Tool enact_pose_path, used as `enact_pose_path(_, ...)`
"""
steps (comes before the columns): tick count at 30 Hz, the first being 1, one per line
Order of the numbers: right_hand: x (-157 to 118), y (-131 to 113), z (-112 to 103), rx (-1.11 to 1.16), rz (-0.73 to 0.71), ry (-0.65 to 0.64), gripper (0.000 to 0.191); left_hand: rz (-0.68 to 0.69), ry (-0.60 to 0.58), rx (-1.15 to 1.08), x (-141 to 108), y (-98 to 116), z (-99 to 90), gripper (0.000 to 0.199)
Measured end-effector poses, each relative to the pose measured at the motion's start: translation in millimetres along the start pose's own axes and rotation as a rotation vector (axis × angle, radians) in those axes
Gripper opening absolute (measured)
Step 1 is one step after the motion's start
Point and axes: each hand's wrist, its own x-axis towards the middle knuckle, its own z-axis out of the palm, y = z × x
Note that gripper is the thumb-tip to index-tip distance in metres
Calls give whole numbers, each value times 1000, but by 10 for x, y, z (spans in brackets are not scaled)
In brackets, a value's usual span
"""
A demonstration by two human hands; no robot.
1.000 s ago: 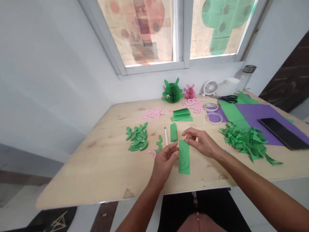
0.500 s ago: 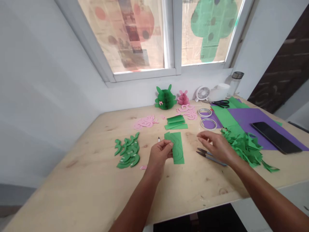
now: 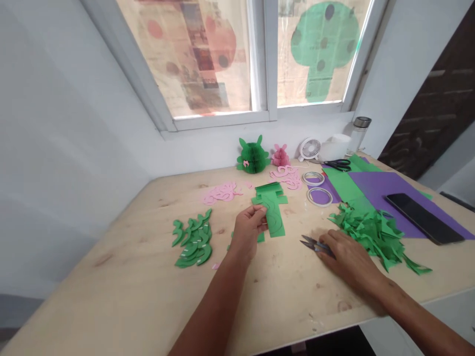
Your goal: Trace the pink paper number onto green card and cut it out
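Observation:
My left hand (image 3: pixel 251 226) pinches a green paper strip (image 3: pixel 273 217) between thumb and fingers; a wavy outline is drawn on it. Another bit of green paper (image 3: pixel 261 238) lies on the table beneath that hand, mostly hidden. My right hand (image 3: pixel 345 254) rests low on the table with its fingers curled over the handles of a pair of thread snips (image 3: pixel 308 243). The blades point left and stand slightly apart. To the left lies a pile of cut green wavy paper shapes (image 3: pixel 195 240), some with white marks.
Green paper scraps (image 3: pixel 374 230) heap beside my right hand. A phone (image 3: pixel 423 217) lies on purple paper (image 3: pixel 382 183). Farther back are tape rolls (image 3: pixel 319 197), black scissors (image 3: pixel 338 164), folded green strips (image 3: pixel 269 188), pink cut-outs (image 3: pixel 221 193), paper honeycomb figures (image 3: pixel 253 155) and a small fan (image 3: pixel 309 148).
My right hand has come down onto the thread snips and closed over their handles. My left hand has shifted slightly with the green strip, showing green paper below it.

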Motion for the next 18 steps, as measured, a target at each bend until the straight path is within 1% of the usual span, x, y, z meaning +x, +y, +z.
enact_pose_path(5, 56, 58, 74, -18, 6, 15, 12, 72, 62, -29, 75, 11, -96, 31)
enact_pose_path(9, 71, 93, 121, -13, -19, 21, 9, 77, 102, -45, 126, -29, -184, 31)
enact_pose_path(13, 86, 125, 165, 18, 17, 1, 8, 71, 118, -62, 149, -51, -231, 32)
enact_pose_path(14, 89, 134, 171, 35, 35, 10, 9, 70, 122, -66, 151, -52, -236, 32)
enact_pose_path(17, 102, 158, 169, 73, 52, 23, 24, 69, 130, -74, 152, -52, -244, 33)
enact_pose_path(18, 109, 163, 162, 73, 41, 6, 23, 68, 131, -76, 152, -52, -244, 33)
